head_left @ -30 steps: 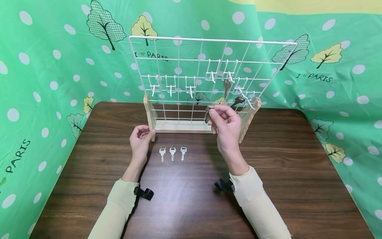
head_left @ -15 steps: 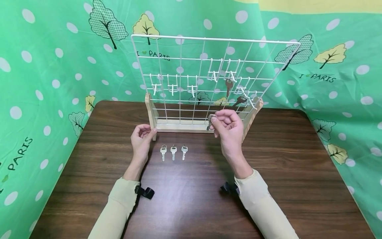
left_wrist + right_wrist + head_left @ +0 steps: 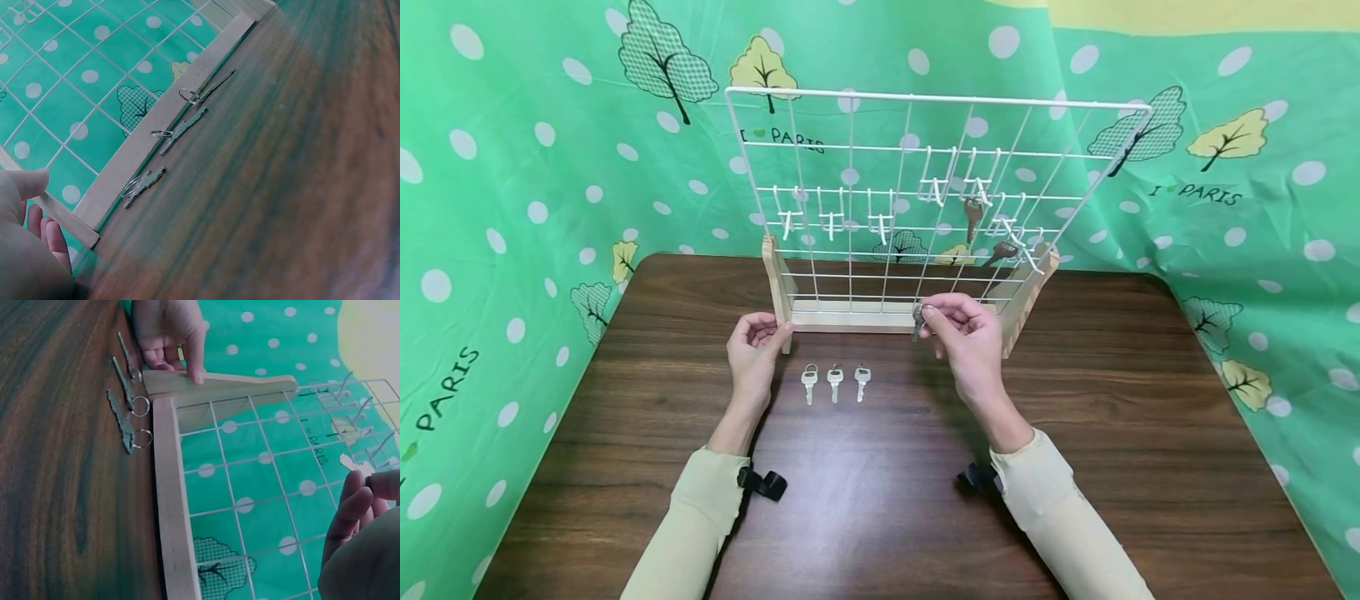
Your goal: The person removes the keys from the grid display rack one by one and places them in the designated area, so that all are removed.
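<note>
My right hand (image 3: pixel 972 340) pinches a key (image 3: pixel 917 322) between thumb and fingertips, in front of the lower part of the white wire grid rack (image 3: pixel 936 101). In the right wrist view the held key (image 3: pixel 353 465) shows its toothed blade pointing away from the fingers. My left hand (image 3: pixel 752 348) grips the left wooden leg (image 3: pixel 779 287) of the rack, thumb on its near side and fingers behind. Three keys with rings, a left key (image 3: pixel 808 385), a middle key (image 3: pixel 835 384) and a right key (image 3: pixel 862 383), lie in a row on the table.
Several white hooks (image 3: pixel 880 225) hang on the grid. One brown key (image 3: pixel 973 218) hangs at the upper right, and a darker key (image 3: pixel 1002 252) hangs below it. A wooden base bar (image 3: pixel 850 321) joins the legs on the brown table (image 3: pixel 1150 417). Behind stands a green printed curtain (image 3: pixel 565 167).
My right hand has lowered the pinched key from in front of the grid towards the base bar. The left hand stays on the leg, and the keys on the table have not moved.
</note>
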Demonstrator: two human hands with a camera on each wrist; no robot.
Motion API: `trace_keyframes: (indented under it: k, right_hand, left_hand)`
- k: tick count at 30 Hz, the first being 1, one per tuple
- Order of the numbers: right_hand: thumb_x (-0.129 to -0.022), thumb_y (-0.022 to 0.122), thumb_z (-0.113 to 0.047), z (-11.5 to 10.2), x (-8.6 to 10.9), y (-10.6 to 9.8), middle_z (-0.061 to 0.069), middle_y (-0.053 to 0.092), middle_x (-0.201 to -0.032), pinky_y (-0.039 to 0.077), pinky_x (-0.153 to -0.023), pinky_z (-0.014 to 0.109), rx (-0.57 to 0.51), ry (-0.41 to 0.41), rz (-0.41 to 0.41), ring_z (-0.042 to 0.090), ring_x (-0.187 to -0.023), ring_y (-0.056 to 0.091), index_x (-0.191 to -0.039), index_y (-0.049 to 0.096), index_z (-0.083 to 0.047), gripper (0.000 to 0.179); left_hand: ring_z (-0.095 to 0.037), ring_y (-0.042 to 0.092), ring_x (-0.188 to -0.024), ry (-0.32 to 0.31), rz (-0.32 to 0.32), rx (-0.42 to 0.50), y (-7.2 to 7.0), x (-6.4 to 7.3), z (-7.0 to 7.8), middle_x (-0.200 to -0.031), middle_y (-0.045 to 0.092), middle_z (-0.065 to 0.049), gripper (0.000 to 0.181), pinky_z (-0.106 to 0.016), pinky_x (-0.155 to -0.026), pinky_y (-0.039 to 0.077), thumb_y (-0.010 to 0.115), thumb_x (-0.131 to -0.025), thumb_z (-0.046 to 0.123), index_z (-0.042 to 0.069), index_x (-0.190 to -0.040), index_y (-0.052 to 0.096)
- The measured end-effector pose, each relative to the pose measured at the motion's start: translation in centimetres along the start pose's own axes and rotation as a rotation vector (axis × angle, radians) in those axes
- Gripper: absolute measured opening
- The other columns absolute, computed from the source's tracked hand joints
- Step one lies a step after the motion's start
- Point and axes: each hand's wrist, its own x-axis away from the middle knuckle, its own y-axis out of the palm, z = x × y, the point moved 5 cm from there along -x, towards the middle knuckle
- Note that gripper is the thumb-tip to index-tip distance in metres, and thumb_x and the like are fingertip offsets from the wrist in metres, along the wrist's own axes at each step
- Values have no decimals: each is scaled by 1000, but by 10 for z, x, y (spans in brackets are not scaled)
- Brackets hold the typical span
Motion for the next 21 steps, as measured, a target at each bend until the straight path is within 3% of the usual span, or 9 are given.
trace_keyframes:
  k: [9, 13, 21]
  right_hand:
    - [-98, 77, 4, 22, 2, -4, -5, 75, -79, 40, -47, 20, 227, 193, -87, 6, -58, 56, -100, 82, 0, 6]
    - [-97, 80, 3, 32, 3, -5, -6, 77, -85, 39, -51, 19, 271, 245, -102, 7, -62, 51, -103, 81, 5, 7]
    - [-99, 79, -3, 52, 8, -6, -5, 74, -82, 46, -52, 23, 364, 369, -215, 14, -69, 62, -109, 79, 8, 15]
  left_hand:
    - [-10, 64, -87, -3, -4, 1, 1, 0, 1, -93, 68, 3, 28, -16, -78, 54, 79, -89, -18, 5, -101, 67]
    - [-9, 64, -87, -7, -3, -5, 1, 0, 1, -94, 68, 3, 27, -16, -79, 54, 78, -89, -17, 3, -102, 67]
    - [-9, 65, -87, -12, 9, -2, 0, 0, -1, -94, 68, 2, 24, -16, -79, 54, 79, -89, -18, -3, -103, 66]
